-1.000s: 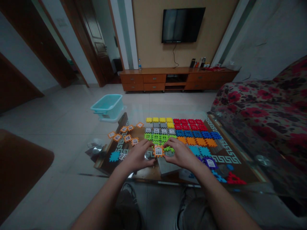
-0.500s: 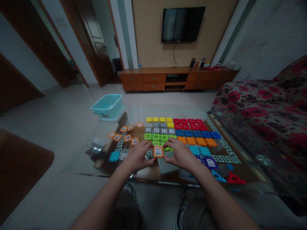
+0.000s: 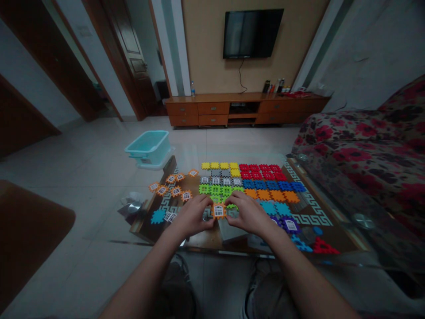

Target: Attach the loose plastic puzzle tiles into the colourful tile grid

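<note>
I see my left hand point(image 3: 191, 217) and right hand point(image 3: 249, 213) near the counter's point(image 3: 312, 208) front edge, each grip pinching one side of the orange window tile point(image 3: 218, 210), keeping it level beside the green tiles point(image 3: 217, 191) for alignment.

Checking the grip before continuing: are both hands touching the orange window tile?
Touching. The head view shows left hand and right hand fingers pinching the orange window tile from both sides.

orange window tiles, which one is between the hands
The orange window tile pinched between the left hand and right hand; the other orange window tiles lie loose, farther left.
</note>
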